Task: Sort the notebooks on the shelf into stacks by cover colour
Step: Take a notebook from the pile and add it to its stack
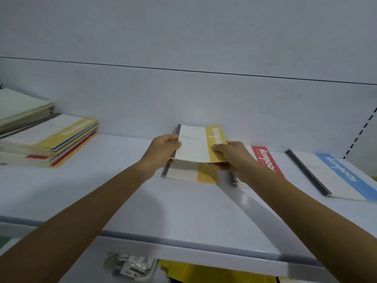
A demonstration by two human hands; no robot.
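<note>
Both of my hands hold one yellow-banded notebook just above a small yellow stack at the middle of the white shelf. My left hand grips its grey spine side, and my right hand pinches the yellow band. A red-banded stack lies right of my right hand, partly hidden by it. Further right lies a blue-banded notebook with a dark spine. At the far left sits a mixed pile with yellow, blue and red covers showing.
A pale green stack rests behind the mixed pile at the left edge. The shelf's back wall rises close behind the notebooks. Below the shelf's front lip are packaged items and something yellow.
</note>
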